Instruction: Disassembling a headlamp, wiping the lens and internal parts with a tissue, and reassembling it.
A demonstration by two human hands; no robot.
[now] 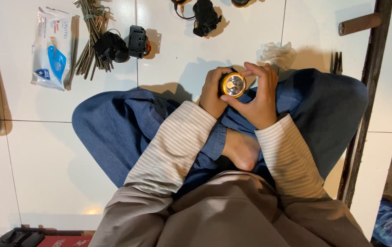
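Observation:
A small round headlamp (233, 84) with a gold rim and a shiny reflector sits between both my hands, above my crossed legs in blue trousers. My left hand (212, 93) cups it from the left side and underneath. My right hand (256, 94) wraps it from the right, with fingers curled over its top edge and thumb under the rim. The lamp faces up at the camera. Its back is hidden by my fingers.
On the white tiled floor lie a wet-wipes pack (51, 47), a bundle of thin metal rods (91, 34), black lamp parts (122, 45), another black lamp (205, 17), a crumpled tissue (278, 54), and a dark door frame (369, 98) at right.

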